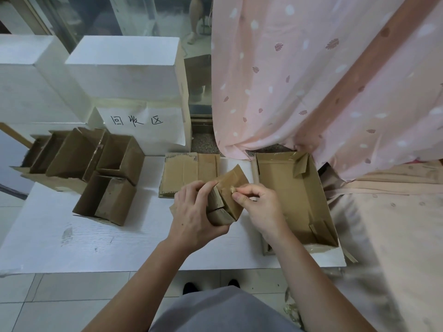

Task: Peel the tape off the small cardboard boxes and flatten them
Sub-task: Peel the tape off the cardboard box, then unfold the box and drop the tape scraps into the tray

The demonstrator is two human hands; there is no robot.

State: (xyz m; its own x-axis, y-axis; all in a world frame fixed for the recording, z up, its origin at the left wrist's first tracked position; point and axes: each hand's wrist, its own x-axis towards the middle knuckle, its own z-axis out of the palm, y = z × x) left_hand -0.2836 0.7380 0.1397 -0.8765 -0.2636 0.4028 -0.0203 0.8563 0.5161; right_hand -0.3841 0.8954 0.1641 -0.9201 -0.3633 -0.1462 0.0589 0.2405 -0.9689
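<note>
While the left hand (195,212) wraps its fingers (203,188) round a small box (226,198) held just above the white bench (96,236), the right hand (260,204) pinches something at the box's top face between thumb and forefinger; it looks like a tape end (232,189), but it is too small and blurred to be sure. Left palm hides the box's near-left side. Tape on the box reads only as a glossy sheen.

Behind the box a flat stack (184,173) of cardboard lies on the bench, partly covered by the hands. Left of it, a cluster of open boxes (96,168) stands, their insides in shadow. To the right an open tray (294,195) sits at the bench edge, its near corner hanging over.

At the back, white blocks (124,68) rise, one with a paper sign (137,121) in handwritten characters. A pink curtain (311,80) with leaf print hangs on the right, its hem touching the tray's far rim. Tiled floor (48,303) shows below, with shoe tips (190,287) and grey clothing (223,312), cut off at the bottom edge. Glass behind the blocks is murky with reflections.
</note>
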